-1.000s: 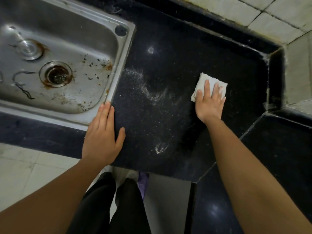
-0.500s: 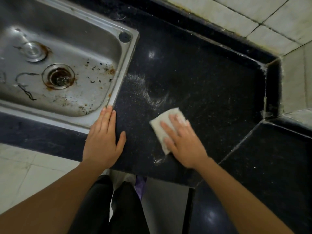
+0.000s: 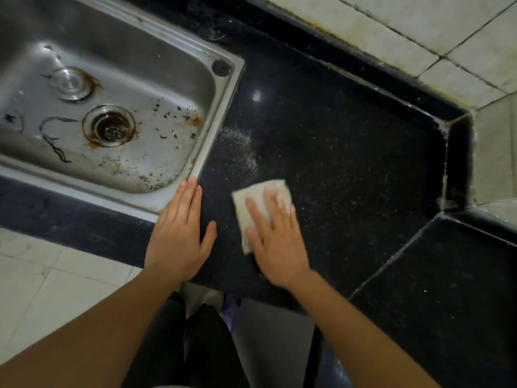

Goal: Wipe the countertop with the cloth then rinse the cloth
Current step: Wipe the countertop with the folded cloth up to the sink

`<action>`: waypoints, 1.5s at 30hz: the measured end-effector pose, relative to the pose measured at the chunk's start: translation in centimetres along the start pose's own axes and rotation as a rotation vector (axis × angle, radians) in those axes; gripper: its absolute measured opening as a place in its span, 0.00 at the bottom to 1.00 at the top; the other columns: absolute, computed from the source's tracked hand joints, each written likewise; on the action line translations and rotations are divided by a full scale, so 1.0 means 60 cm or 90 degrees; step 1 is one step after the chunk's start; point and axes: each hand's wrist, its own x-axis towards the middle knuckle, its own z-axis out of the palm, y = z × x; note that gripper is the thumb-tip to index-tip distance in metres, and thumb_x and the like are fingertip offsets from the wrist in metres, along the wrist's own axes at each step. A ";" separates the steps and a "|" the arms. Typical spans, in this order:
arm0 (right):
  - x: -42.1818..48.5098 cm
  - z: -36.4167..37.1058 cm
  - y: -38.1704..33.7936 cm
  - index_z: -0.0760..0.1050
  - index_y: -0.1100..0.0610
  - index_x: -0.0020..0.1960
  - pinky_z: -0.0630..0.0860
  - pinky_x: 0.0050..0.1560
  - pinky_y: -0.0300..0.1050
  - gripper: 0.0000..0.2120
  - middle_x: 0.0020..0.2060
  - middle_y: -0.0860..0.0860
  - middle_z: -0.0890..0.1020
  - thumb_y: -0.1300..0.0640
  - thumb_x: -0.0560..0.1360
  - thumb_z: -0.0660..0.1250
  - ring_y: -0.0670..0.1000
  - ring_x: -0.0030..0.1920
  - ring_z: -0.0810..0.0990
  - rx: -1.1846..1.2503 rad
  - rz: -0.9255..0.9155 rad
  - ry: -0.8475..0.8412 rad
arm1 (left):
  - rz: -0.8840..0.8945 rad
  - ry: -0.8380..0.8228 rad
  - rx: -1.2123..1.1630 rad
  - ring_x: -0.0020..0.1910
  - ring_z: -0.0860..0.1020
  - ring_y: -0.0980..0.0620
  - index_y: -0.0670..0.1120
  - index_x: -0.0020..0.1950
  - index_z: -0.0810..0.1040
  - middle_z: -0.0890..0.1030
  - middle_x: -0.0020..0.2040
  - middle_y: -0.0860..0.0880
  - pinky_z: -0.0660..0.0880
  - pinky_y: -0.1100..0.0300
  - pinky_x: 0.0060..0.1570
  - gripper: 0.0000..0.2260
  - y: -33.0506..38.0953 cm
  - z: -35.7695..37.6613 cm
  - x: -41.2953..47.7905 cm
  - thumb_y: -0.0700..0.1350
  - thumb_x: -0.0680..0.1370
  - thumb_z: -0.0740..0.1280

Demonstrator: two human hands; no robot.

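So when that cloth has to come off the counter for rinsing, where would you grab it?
Probably the far edge of the cloth, coming from above. It lies flat and folded on the countertop, and the right hand presses flat on its near part, so only the far edge and left corner show free. A thumb-and-finger pinch there should lift it.

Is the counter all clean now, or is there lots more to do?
Maybe halfway. Done: the countertop to the right of the cloth looks mostly dark, with only a few specks. In hand: the right hand presses the cloth flat near the front edge, while the left hand rests by the sink. Left: a white dusty patch beside the sink is not wiped yet, and the cloth is not rinsed.
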 end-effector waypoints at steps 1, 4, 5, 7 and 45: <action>-0.023 0.006 -0.003 0.41 0.44 0.78 0.39 0.75 0.53 0.25 0.78 0.53 0.45 0.44 0.82 0.41 0.55 0.77 0.42 -0.005 -0.056 -0.025 | -0.001 -0.001 -0.001 0.76 0.52 0.50 0.39 0.76 0.57 0.56 0.77 0.43 0.50 0.54 0.72 0.31 0.000 -0.001 0.000 0.56 0.78 0.51; -0.024 -0.004 0.034 0.44 0.44 0.78 0.38 0.75 0.49 0.24 0.78 0.51 0.45 0.45 0.83 0.43 0.51 0.77 0.41 -0.062 -0.190 -0.060 | -0.003 -0.006 -0.010 0.76 0.51 0.50 0.39 0.76 0.57 0.56 0.77 0.44 0.52 0.54 0.72 0.31 -0.002 -0.003 0.000 0.56 0.78 0.51; -0.005 -0.012 0.049 0.44 0.44 0.78 0.37 0.75 0.48 0.24 0.78 0.50 0.45 0.45 0.83 0.43 0.50 0.77 0.41 -0.075 -0.199 -0.056 | -0.004 -0.009 -0.014 0.76 0.51 0.51 0.40 0.76 0.57 0.55 0.77 0.44 0.52 0.53 0.73 0.31 -0.002 -0.003 0.000 0.56 0.78 0.51; 0.048 -0.031 0.067 0.42 0.42 0.77 0.35 0.74 0.48 0.24 0.78 0.50 0.44 0.45 0.82 0.43 0.48 0.76 0.40 -0.069 -0.151 -0.034 | -0.006 -0.013 -0.017 0.76 0.49 0.52 0.40 0.77 0.56 0.54 0.78 0.45 0.50 0.55 0.73 0.31 -0.002 -0.003 0.000 0.56 0.79 0.52; 0.099 -0.041 -0.010 0.44 0.45 0.78 0.42 0.76 0.53 0.25 0.78 0.55 0.47 0.46 0.82 0.43 0.54 0.77 0.42 -0.065 -0.214 -0.071 | 0.003 0.020 -0.004 0.77 0.51 0.48 0.38 0.77 0.52 0.51 0.78 0.43 0.49 0.55 0.74 0.27 -0.006 0.005 -0.002 0.50 0.82 0.48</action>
